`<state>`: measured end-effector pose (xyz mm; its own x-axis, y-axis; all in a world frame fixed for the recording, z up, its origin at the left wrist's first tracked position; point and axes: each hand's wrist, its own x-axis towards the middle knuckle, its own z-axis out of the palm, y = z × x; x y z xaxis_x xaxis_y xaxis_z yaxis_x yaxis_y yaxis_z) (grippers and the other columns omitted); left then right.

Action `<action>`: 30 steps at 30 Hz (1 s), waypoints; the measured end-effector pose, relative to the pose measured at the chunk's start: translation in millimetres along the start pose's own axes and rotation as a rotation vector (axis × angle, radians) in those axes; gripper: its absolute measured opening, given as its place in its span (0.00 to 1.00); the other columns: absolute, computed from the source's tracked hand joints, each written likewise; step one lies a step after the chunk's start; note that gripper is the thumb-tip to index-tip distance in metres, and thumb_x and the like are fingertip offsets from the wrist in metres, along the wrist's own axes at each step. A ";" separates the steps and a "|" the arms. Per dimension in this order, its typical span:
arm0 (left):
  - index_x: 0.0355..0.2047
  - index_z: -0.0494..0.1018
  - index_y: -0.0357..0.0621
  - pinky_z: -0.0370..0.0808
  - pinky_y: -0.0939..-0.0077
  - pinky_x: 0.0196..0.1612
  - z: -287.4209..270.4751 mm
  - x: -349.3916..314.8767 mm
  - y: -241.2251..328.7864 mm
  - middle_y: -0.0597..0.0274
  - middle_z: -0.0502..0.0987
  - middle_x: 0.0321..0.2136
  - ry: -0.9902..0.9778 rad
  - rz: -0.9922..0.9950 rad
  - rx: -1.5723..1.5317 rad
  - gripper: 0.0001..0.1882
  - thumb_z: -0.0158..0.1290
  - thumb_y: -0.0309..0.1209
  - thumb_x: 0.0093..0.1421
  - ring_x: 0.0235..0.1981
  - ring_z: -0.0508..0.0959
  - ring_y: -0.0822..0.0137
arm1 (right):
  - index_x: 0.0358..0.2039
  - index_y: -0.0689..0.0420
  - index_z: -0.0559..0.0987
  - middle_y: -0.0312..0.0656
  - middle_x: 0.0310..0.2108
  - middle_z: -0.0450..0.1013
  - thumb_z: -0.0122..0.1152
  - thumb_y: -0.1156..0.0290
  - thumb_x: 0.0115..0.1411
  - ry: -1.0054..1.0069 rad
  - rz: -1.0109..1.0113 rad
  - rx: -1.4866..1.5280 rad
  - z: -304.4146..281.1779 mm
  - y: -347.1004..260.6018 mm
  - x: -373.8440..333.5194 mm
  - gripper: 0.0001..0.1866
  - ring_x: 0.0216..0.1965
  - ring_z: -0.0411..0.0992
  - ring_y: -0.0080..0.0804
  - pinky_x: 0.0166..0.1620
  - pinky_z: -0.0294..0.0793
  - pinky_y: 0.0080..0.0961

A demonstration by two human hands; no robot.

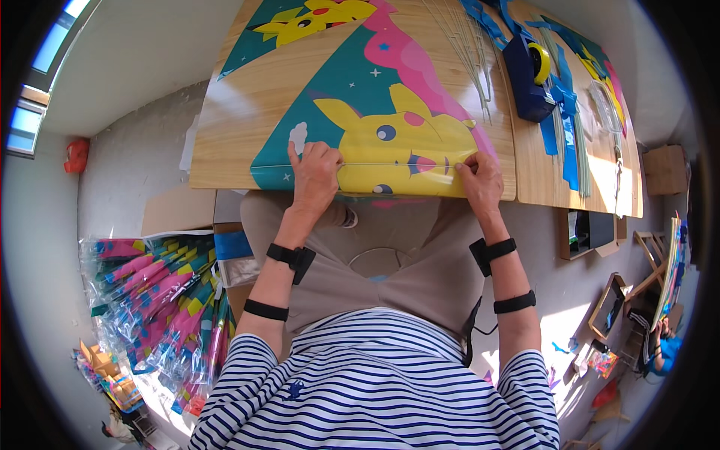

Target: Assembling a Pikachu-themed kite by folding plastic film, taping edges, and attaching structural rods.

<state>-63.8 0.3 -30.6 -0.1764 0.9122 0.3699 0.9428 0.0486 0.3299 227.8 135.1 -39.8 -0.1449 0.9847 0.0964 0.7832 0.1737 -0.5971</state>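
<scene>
A printed kite sheet [420,139] with a yellow cartoon figure on teal and pink lies on the wooden table, its near part hanging over the front edge. Across it runs a thin pale stick [397,164], roughly parallel to that edge. My left hand [315,176] is closed on the stick at the left, fingers curled against the sheet. At the right, my right hand [482,180] pinches the stick's other end between thumb and fingers. Whether the fingertips also grip the sheet is hard to see.
A blue tape dispenser [525,75] with yellow tape stands at the right. Beyond my hands lie thin sticks [469,52], another printed sheet [311,22] and blue strips [566,112]. Plastic-wrapped colourful bundles [161,300] fill the lower left. A person [664,349] is at the far right.
</scene>
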 end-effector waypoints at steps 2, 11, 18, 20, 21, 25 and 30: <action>0.27 0.75 0.49 0.49 0.39 0.64 -0.2 -0.2 0.5 0.65 0.69 0.30 0.011 0.004 0.017 0.02 0.55 0.26 0.55 0.42 0.71 0.60 | 0.28 0.57 0.78 0.42 0.28 0.74 0.68 0.66 0.51 -0.015 -0.006 0.017 0.3 1.3 -0.1 0.10 0.31 0.74 0.41 0.36 0.71 0.37; 0.27 0.75 0.48 0.48 0.40 0.65 -4.4 0.7 6.3 0.65 0.70 0.30 0.016 -0.003 0.028 0.03 0.53 0.26 0.56 0.43 0.71 0.60 | 0.29 0.58 0.79 0.45 0.27 0.75 0.65 0.68 0.54 -0.006 -0.027 0.125 -0.9 10.8 4.8 0.08 0.31 0.74 0.41 0.37 0.72 0.37; 0.27 0.75 0.47 0.48 0.40 0.65 -9.0 -2.1 13.7 0.64 0.70 0.30 -0.001 -0.017 -0.027 0.03 0.52 0.26 0.57 0.43 0.71 0.59 | 0.29 0.57 0.79 0.45 0.27 0.76 0.65 0.68 0.54 0.018 -0.005 0.124 1.6 10.3 4.1 0.07 0.32 0.75 0.42 0.37 0.73 0.37; 0.27 0.75 0.47 0.48 0.40 0.65 -9.6 -3.0 14.8 0.64 0.70 0.30 0.010 -0.020 -0.031 0.03 0.52 0.26 0.56 0.43 0.71 0.59 | 0.29 0.57 0.79 0.45 0.27 0.76 0.65 0.68 0.54 0.007 -0.006 0.106 2.1 10.1 4.4 0.07 0.32 0.75 0.42 0.37 0.73 0.37; 0.27 0.75 0.47 0.48 0.40 0.66 -9.8 -3.3 15.3 0.64 0.70 0.30 -0.006 -0.025 -0.032 0.03 0.53 0.25 0.56 0.43 0.71 0.59 | 0.29 0.57 0.79 0.45 0.27 0.76 0.65 0.68 0.53 0.029 -0.012 0.087 2.3 10.1 4.6 0.07 0.32 0.76 0.42 0.37 0.73 0.37; 0.27 0.75 0.47 0.48 0.39 0.65 -12.2 -4.1 18.5 0.64 0.70 0.30 0.025 -0.014 -0.046 0.02 0.53 0.25 0.56 0.43 0.71 0.59 | 0.28 0.57 0.79 0.45 0.27 0.76 0.65 0.68 0.53 0.010 -0.010 0.076 2.0 9.5 4.8 0.07 0.31 0.76 0.42 0.36 0.73 0.37; 0.27 0.75 0.46 0.48 0.38 0.65 -17.8 -7.6 24.4 0.64 0.70 0.30 0.011 -0.018 -0.070 0.02 0.53 0.25 0.55 0.42 0.71 0.59 | 0.28 0.57 0.78 0.44 0.27 0.76 0.65 0.69 0.52 0.009 0.005 0.094 0.9 7.7 4.1 0.07 0.31 0.76 0.42 0.36 0.73 0.37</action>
<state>-44.5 -12.7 -9.8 -0.1970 0.9068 0.3727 0.9173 0.0363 0.3966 232.8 140.5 -44.7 -0.1354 0.9857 0.1004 0.7233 0.1676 -0.6699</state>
